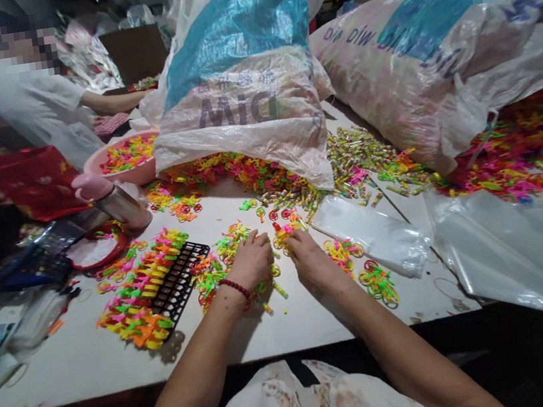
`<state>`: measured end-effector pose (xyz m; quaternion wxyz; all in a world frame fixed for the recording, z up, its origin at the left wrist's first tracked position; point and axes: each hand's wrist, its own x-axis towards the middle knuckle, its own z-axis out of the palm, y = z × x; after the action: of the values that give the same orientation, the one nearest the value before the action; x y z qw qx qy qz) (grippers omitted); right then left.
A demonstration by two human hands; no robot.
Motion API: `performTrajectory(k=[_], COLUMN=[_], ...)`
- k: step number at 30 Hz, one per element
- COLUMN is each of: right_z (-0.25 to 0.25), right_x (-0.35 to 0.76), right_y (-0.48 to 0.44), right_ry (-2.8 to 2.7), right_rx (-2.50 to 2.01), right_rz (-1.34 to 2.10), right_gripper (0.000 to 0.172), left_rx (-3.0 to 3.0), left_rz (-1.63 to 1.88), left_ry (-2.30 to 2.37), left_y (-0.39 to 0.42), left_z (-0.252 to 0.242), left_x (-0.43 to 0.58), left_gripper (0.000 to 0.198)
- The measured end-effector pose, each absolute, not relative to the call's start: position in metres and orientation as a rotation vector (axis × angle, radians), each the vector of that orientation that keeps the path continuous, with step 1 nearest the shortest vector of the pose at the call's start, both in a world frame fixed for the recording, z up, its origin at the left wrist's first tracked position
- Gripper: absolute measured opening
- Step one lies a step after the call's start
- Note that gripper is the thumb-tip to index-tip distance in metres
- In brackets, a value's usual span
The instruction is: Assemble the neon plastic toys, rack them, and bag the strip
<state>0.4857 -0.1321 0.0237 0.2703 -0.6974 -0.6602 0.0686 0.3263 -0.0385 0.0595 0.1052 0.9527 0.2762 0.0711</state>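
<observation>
The left hand [253, 260] and right hand [310, 260] rested with fingers curled onto loose plastic pieces [286, 228] on the table [96, 363]; whether they pinched any could not be told. A careless sweep might have scattered pieces, and the leaning sack [245, 86] beyond might have spilled more.

One head-worn camera is looking forward and down over the white table [96, 359], sitting close above left hand [252, 260] and right hand [310, 260], wide-angle, reaching sacks [242, 66] behind.
</observation>
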Motion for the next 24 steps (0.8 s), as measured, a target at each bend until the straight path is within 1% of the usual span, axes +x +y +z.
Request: performTrajectory(k=[2, 4, 7, 9, 11, 14, 16, 19, 21, 24], right_z=[0.028, 0.037, 0.051, 0.059, 0.063, 0.063, 0.060, 0.060, 0.062, 0.064], right_x=[0.496, 0.507, 0.513, 0.507, 0.495, 0.479, 0.479, 0.497, 0.515, 0.537], right_y=[-0.137, -0.140, -0.140, -0.139, -0.138, -0.136, -0.134, -0.125, -0.114, -0.091], right_ry=[-1.642, -1.469, -1.120, -0.878, -0.724, -0.799, -1.004, -1.217, -1.330, -1.542], right_rx=[-1.869, -1.845, -1.712, -1.542, -1.362, -1.271, -1.356, -1.566, -1.806, -2.284], right_rz=[0.192, 0.227, 0.427, 0.628, 0.805, 0.913, 0.841, 0.610, 0.406, 0.144], right_gripper=[0.028, 0.027, 0.022, 0.023, 0.029, 0.033, 0.034, 0.032, 0.027, 0.025], left_rx=[2.802, 2.778, 2.622, 2.327, 1.879, 1.282, 1.075, 0.905, 0.810, 0.715], left_rz=[0.151, 0.171, 0.370, 0.548, 0.632, 0.646, 0.701, 0.788, 0.792, 0.774], left_ry=[0.925, 1.080, 1.188, 1.151, 1.055, 0.871, 0.821, 0.858, 0.857, 0.812], left_y=[-0.037, -0.035, -0.037, -0.045, -0.055, -0.070, -0.075, -0.076, -0.075, -0.073], left_z=[0.055, 0.054, 0.065, 0.075, 0.082, 0.082, 0.076, 0.069, 0.069, 0.071], left_x=[0.324, 0.319, 0.317, 0.322, 0.331, 0.343, 0.347, 0.343, 0.338, 0.332], left_gripper=[0.016, 0.014, 0.014, 0.016, 0.025, 0.034, 0.035, 0.036, 0.037, 0.036])
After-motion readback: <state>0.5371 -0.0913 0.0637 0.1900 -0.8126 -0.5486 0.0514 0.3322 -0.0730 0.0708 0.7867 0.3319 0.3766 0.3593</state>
